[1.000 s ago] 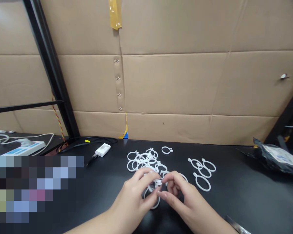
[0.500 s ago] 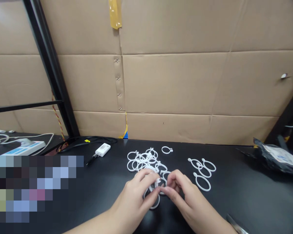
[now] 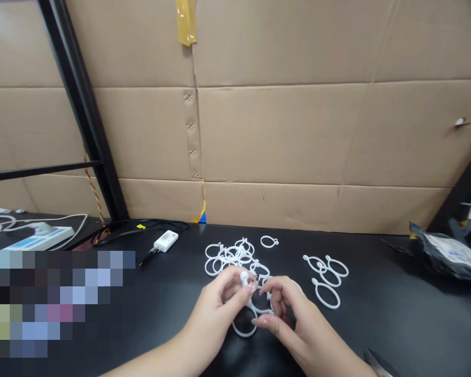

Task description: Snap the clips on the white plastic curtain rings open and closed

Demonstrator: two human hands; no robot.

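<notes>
My left hand (image 3: 230, 301) is closed, pinching a white plastic curtain ring between thumb and fingers. The ring's small knobbed end (image 3: 244, 279) sticks up above the thumb; the rest is mostly hidden by the hand. Close on the right, my right hand (image 3: 284, 311) has its thumb and index finger apart and its other fingers curled. Below and between the hands a white ring (image 3: 245, 335) lies on the black table. Another ring (image 3: 264, 312) shows between them, partly covered. Just beyond the fingers is a loose pile of white rings (image 3: 231, 254).
Several rings (image 3: 326, 306) lie in a group to the right, and a single ring (image 3: 267, 247) lies behind the pile. A white adapter (image 3: 166, 241) is at the back left. A black plastic bag (image 3: 447, 256) lies far right. A cardboard wall (image 3: 275, 136) stands behind the table.
My right thumb and index finger have spread apart and moved away from the left thumb. My left hand has turned slightly, so the knobbed end of its ring now shows upright.
</notes>
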